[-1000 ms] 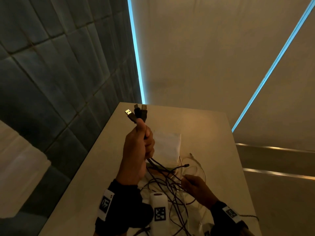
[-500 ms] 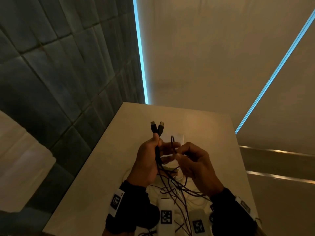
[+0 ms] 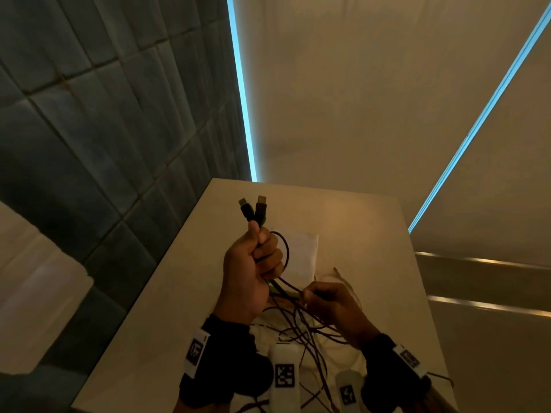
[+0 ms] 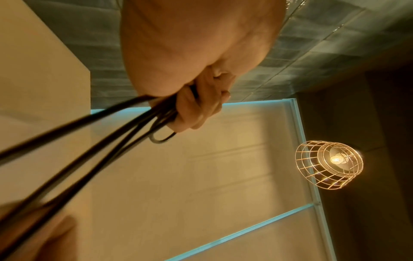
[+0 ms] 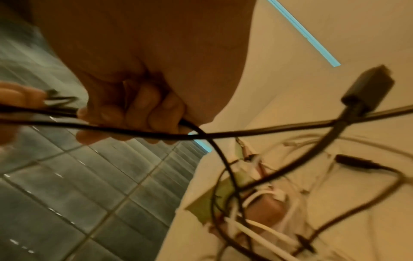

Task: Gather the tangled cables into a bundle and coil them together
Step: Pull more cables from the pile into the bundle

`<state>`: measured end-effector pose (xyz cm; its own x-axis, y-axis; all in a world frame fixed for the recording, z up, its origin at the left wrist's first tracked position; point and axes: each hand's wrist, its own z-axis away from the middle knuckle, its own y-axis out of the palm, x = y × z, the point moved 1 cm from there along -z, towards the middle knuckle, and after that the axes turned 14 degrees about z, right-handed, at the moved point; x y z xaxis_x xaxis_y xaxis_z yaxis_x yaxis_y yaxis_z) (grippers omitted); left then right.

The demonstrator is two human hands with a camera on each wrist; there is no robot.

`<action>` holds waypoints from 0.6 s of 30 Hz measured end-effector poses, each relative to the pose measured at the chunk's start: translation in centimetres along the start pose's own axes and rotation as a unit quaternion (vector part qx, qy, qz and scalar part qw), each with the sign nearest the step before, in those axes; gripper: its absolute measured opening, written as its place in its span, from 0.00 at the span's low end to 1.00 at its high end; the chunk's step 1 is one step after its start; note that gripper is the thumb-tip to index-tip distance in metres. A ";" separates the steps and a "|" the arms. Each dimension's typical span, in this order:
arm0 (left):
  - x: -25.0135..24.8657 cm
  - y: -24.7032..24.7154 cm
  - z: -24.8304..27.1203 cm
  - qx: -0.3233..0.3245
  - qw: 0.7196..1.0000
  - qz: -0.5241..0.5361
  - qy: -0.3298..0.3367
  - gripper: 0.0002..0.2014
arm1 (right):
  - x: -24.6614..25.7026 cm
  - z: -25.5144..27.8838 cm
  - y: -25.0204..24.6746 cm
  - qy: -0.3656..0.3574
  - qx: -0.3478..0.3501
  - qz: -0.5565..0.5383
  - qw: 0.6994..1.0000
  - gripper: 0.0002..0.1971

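Left hand (image 3: 250,272) raised above table (image 3: 167,293), fist clenched round black cables (image 3: 286,287); two USB plugs (image 3: 253,208) stick up past thumb, likely ends aligned as bundle's start. Right hand (image 3: 331,308), lower and right, grasps one black strand, probably drawing slack. Rest of tangle on near table, partly cut off by frame; white cables (image 5: 263,227) blurred, count unclear.

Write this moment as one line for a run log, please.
left hand: grips black cables, plugs up | right hand: pinches a strand | tangle on table | coiling: not done
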<state>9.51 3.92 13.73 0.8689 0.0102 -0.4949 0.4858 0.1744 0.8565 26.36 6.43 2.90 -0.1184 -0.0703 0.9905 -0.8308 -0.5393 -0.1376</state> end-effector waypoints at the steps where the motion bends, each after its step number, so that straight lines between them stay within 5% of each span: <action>1: -0.2 -0.2 0.0 -0.008 1.000 -0.010 0.002 0.20 | -1.0 0.1 0.1 0.005 -0.002 0.001 1.000 0.12; 7: -1.0 -0.4 0.3 -0.040 0.997 -0.061 0.009 0.20 | -4.3 0.7 2.2 0.035 0.017 0.058 0.998 0.18; 11: -2.1 -0.1 0.7 -0.034 0.997 -0.061 0.024 0.20 | -6.3 0.8 3.0 0.034 0.004 0.067 0.997 0.33; 18: -3.7 -0.5 1.1 -0.033 0.994 -0.071 0.079 0.20 | -8.7 1.5 3.0 0.102 -0.024 0.092 0.990 0.17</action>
<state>6.12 2.75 15.28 0.7640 0.1344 -0.6311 0.5902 0.2499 0.7676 25.71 4.21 -6.10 -0.3729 0.0103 0.9278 -0.8093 -0.4928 -0.3198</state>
